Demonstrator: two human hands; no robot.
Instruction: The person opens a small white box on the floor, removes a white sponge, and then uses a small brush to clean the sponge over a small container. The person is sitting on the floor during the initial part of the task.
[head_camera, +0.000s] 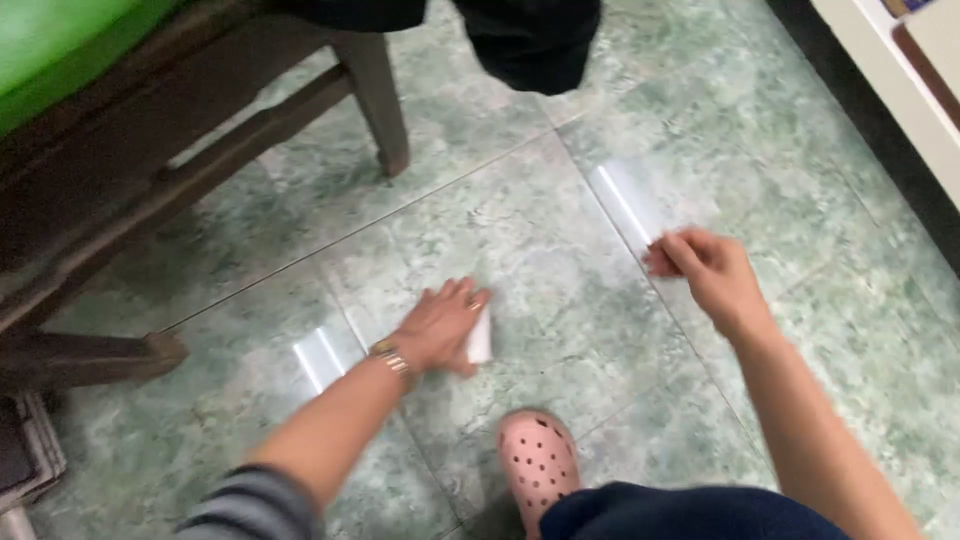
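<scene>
My left hand (440, 325) presses flat on a small white cloth or tissue (481, 338) against the green marbled floor tiles (560, 230); a gold bracelet sits on that wrist. My right hand (705, 268) hovers above the floor to the right, fingers curled in with fingertips pinched together, and nothing visible in it. My pink clog with holes (538, 465) stands on the tiles just below the left hand.
A dark wooden bench or chair (150, 150) with a green cushion fills the upper left, one leg (380, 100) standing on the tiles. A dark-clothed shape (530, 40) hangs at top centre. A white cabinet edge (900, 80) runs along the upper right.
</scene>
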